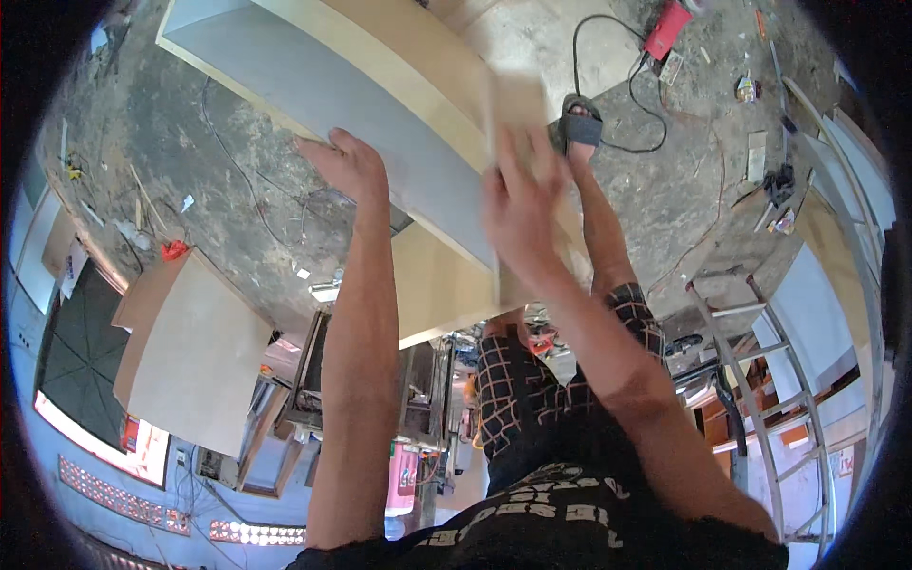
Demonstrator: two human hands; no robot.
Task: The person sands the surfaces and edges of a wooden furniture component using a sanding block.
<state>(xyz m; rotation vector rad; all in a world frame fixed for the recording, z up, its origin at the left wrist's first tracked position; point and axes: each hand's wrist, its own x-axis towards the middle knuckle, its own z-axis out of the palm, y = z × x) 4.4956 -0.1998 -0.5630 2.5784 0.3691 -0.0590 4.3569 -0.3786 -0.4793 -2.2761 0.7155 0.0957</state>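
"Where's the grey-lined wooden box [323,71]?"
"Before the person, left hand [350,169] at its left edge; how closed that grip is, I cannot tell."
"Right hand [522,204]?"
"Its grip holds a blurred pale block [518,100] by the box's right side."

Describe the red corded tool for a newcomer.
From the long, yellowish, grey-lined box, go right to the dark-grey sandal. Up and right of it, beside the thin, looped black cord, lies the elongated red tool, its bright body unlike that cord.
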